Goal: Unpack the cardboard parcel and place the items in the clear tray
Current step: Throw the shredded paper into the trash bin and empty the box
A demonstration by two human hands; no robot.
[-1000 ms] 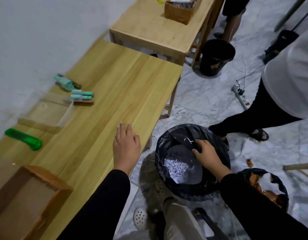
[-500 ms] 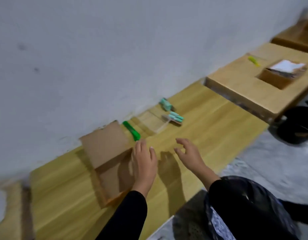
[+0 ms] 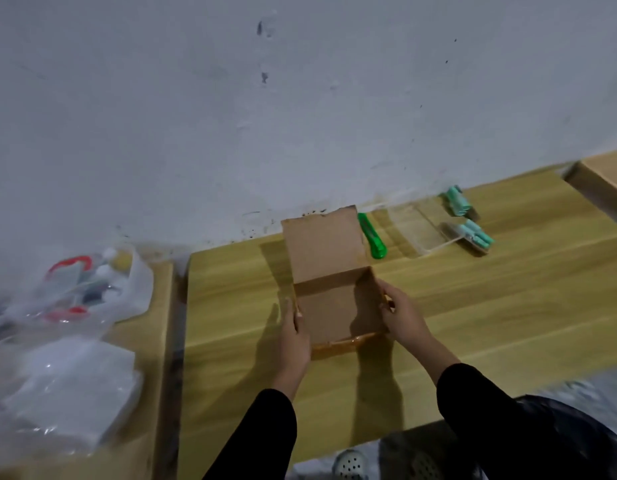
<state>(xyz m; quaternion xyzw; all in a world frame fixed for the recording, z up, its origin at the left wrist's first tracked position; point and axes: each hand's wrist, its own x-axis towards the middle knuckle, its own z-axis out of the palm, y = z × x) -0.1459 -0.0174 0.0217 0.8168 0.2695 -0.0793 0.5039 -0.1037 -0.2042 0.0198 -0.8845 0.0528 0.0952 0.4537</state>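
The cardboard parcel (image 3: 335, 299) sits open near the middle of the surface (image 3: 473, 306), a shallow brown box of matte corrugated board with its lid flap standing up at the far side toward the wall; the inside shows only bare cardboard, and glossy tape glints along its near rim; its long axis runs from the person away to the wall, turned slightly to the right. The left hand (image 3: 295, 336) lies flat against the box's left wall with fingers together; the right hand (image 3: 402, 315) cups the right wall, thumb hooked over the rim, so the parcel is clasped between both hands; both sleeves are black.

Just right of the lid lies a green utility knife (image 3: 372, 236), a slim glossy plastic bar pointing toward the wall; beside it stands the clear tray (image 3: 416, 228), a shallow see-through rectangle close to the wall; touching its right edge lies a mint-green packet (image 3: 473, 237) of small cylinders, and farther back a second mint-green packet (image 3: 458, 200).

The surface is pale yellow wood-grain laminate, pushed against a scuffed grey-white wall (image 3: 300, 98); on a neighbouring table to the left rest crinkled plastic bags (image 3: 75, 306) with red and white contents, blurred.
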